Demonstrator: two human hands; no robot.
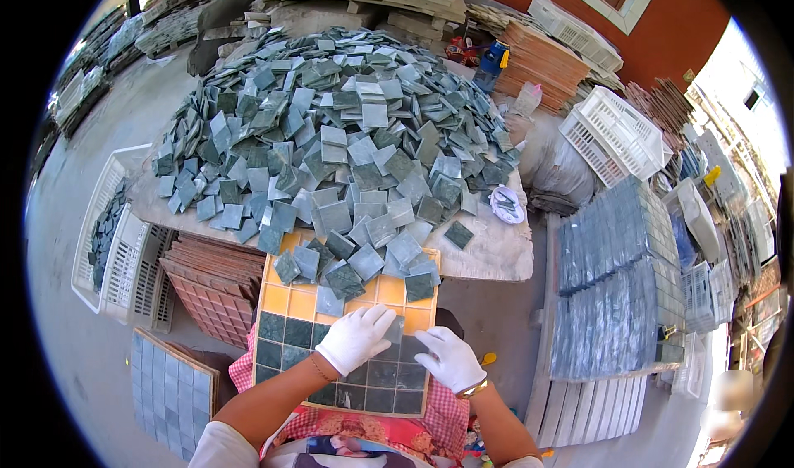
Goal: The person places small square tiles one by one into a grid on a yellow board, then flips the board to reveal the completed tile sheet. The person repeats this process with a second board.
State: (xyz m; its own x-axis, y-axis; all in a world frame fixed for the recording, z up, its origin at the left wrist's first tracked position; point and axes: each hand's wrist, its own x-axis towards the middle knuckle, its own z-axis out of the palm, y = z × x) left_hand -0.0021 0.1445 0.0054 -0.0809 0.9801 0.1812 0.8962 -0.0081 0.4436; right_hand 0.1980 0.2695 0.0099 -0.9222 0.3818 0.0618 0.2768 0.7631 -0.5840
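Note:
A square tray (pixel 268 283) with yellow cells and a thin wooden rim lies across my lap. Dark green stone tiles (pixel 298 331) fill its lower rows, while loose tiles (pixel 365 262) overlap its far cells. My left hand (pixel 357 338), in a white glove, rests over the middle of the tray, fingers stretched toward a grey-green tile (pixel 395 329) set in a cell. To its right, my right hand (pixel 451 359), also gloved, reaches over the tray's right rim with fingers apart above the set tiles. I see no tile gripped in either hand; the fingertips' undersides are hidden.
A big heap of square tiles (pixel 331 112) covers the table (pixel 504 249) ahead, beside a small white round dish (pixel 506 205). White plastic crates (pixel 616 133) and wrapped tile stacks (pixel 608 303) stand right. At left are another crate (pixel 124 286), red-brown trays (pixel 211 282) and a tiled panel (pixel 169 389).

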